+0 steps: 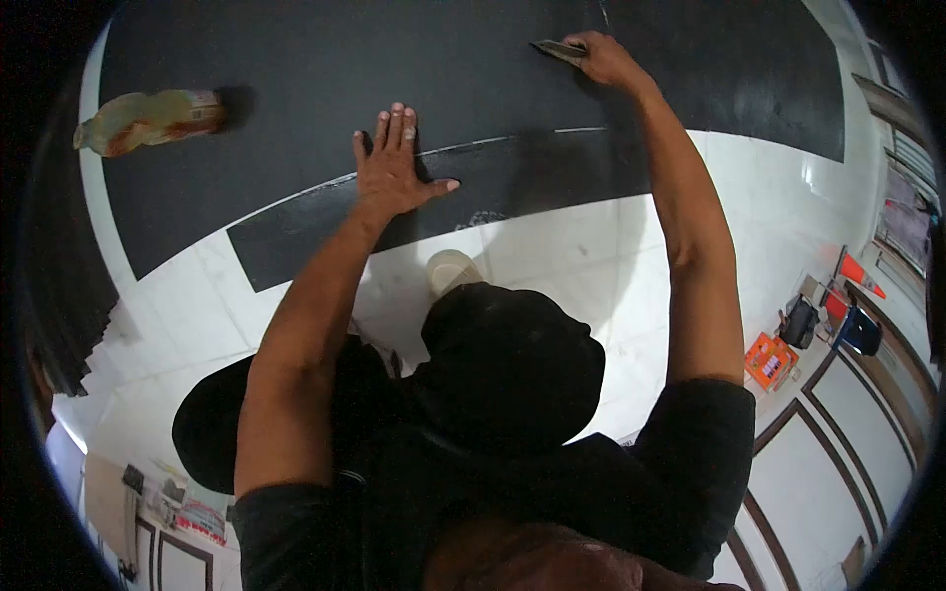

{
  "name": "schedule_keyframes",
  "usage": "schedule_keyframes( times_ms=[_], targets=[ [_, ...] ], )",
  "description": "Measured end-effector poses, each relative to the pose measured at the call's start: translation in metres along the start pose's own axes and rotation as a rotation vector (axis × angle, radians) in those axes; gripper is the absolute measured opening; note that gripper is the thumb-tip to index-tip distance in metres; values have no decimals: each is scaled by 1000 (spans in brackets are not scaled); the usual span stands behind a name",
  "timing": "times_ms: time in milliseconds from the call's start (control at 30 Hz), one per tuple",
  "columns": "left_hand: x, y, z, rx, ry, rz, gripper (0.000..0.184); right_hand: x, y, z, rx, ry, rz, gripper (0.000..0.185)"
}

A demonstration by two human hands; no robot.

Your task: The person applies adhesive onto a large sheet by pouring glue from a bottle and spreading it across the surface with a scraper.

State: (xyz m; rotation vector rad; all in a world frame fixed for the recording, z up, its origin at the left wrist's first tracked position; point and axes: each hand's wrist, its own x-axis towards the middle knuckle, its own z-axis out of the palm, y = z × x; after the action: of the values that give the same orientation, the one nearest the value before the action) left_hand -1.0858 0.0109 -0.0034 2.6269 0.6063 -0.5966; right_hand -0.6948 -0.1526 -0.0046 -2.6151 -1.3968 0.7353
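Observation:
My left hand (392,167) lies flat with spread fingers on the black sheet, across the edge between the large sheet (296,79) and a narrower black strip (305,231). In my right hand (603,61) is a thin flat blade-like tool (560,49), its tip pointing left over the large sheet. A pale line of glue or a gap runs along the curved seam between sheet and strip. Small whitish smudges mark the strip near its lower edge.
A plastic bottle (153,120) lies on its side at the sheet's left edge. Below the strip is white tiled floor (562,246) with a pale round container (451,271). An orange box (771,361), a black bag (800,321) and an orange cone (861,276) stand far right.

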Motion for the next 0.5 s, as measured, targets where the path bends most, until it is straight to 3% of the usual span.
schedule_keyframes(
  times_ms=[200,267,367,433,467,500],
  targets=[
    [-3,7,-10,53,-79,-64,133,-7,-9,0,-49,4,4,47],
    [-17,13,-3,-123,119,-56,110,-19,-16,2,3,-9,4,45],
    [-68,46,12,-435,242,-72,57,-34,-15,1,34,43,-2,43],
    [-91,69,30,-650,-67,-258,41,-47,-10,0,24,88,-8,41],
    [-98,72,67,-671,-96,-399,40,-52,-8,-3,38,100,-5,40],
    [-91,70,83,-676,-99,-391,40,-54,-5,-7,52,116,-5,40]
  ],
)
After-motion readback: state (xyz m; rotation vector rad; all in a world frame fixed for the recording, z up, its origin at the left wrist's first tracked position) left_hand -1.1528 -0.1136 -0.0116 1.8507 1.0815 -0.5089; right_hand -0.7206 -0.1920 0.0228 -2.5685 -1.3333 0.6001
